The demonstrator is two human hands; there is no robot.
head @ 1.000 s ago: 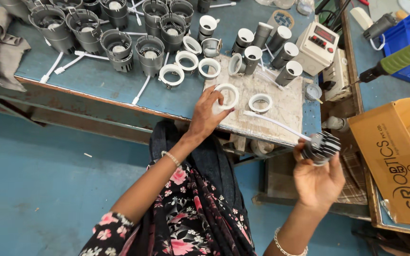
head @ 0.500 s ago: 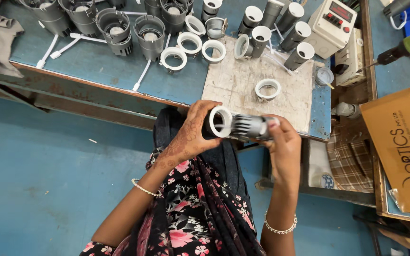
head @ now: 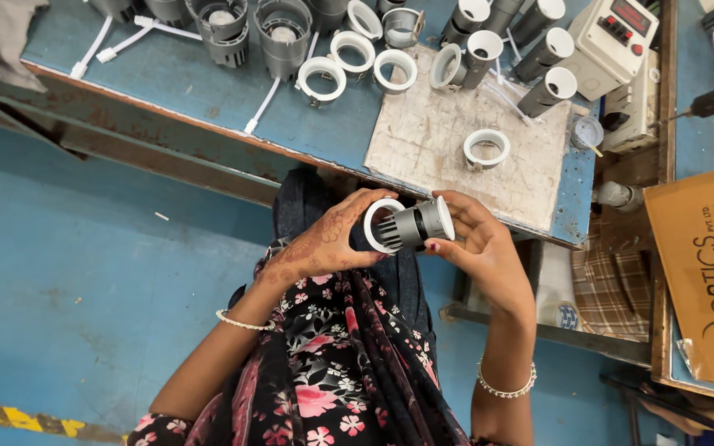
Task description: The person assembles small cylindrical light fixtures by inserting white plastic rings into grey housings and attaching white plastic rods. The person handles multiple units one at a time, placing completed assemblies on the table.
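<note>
Both my hands hold one grey finned lamp housing (head: 411,225) sideways in front of my lap, just below the bench edge. A white ring (head: 383,225) sits on its left end. My left hand (head: 324,239) cups that ringed end. My right hand (head: 473,239) grips the other end with its fingers. On the pale work board (head: 423,140) above lies one loose white ring (head: 487,148).
The blue bench (head: 200,83) carries several white rings (head: 321,78), grey housings (head: 284,33) with white leads, and grey tubes (head: 547,89). A white meter box (head: 617,41) stands at the back right. A cardboard box (head: 704,272) sits at the right.
My left hand took a white ring from the board and brought it to the housing. My right hand carried the housing in from the right. Both now meet at my lap.
</note>
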